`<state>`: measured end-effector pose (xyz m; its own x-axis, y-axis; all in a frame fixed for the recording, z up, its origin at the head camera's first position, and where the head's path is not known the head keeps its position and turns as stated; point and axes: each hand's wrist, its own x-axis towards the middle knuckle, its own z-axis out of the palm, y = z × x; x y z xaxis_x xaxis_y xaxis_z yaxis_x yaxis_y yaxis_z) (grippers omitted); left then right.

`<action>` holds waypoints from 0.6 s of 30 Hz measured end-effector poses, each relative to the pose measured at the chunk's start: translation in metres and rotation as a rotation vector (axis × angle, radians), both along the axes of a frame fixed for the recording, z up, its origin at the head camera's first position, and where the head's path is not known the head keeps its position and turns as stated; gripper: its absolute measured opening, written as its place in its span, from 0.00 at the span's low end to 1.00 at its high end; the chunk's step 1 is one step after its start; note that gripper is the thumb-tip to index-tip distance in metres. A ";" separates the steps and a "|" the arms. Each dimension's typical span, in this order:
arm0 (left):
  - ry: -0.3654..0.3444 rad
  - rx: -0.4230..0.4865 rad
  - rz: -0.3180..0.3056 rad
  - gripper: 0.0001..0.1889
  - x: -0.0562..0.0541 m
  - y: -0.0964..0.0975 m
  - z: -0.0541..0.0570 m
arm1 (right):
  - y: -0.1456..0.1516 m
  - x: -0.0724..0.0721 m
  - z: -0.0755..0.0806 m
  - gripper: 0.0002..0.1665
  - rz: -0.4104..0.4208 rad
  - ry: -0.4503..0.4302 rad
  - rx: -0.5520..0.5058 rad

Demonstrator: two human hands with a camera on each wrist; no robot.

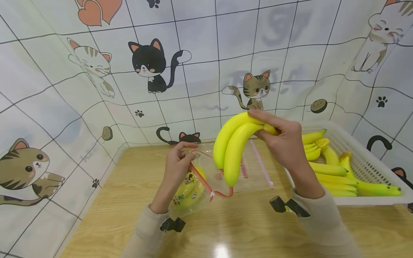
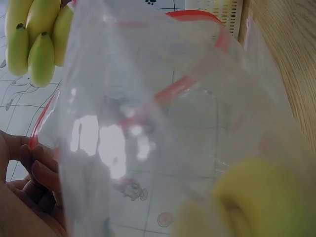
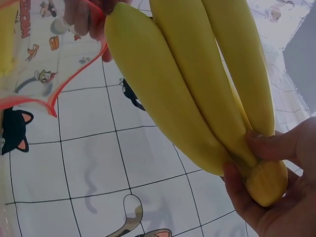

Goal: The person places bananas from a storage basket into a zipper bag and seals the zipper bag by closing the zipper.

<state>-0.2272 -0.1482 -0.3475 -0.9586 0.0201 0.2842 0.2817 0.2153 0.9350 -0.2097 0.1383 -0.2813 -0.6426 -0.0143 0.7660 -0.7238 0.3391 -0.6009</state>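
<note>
Wood-grain table (image 1: 129,186), gridded white backdrop (image 1: 201,48), printed black cat (image 1: 149,61), white basket (image 1: 374,201)

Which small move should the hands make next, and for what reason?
Perhaps lower the bunch into the bag: it gapes open, the left hand pinches its red edge, and the right hand holds the bunch close by.
</note>
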 end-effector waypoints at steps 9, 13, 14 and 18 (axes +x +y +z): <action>-0.019 -0.007 0.000 0.15 0.000 0.001 -0.001 | 0.000 0.002 -0.008 0.26 0.173 -0.102 -0.044; -0.024 -0.017 0.008 0.15 0.002 0.001 -0.001 | 0.000 0.002 -0.011 0.25 0.168 -0.092 -0.036; -0.021 -0.019 0.008 0.15 0.002 0.001 -0.001 | 0.000 0.002 -0.012 0.25 0.164 -0.094 -0.033; -0.002 -0.021 -0.001 0.15 0.002 0.003 -0.001 | 0.002 0.002 -0.014 0.25 0.146 -0.103 -0.012</action>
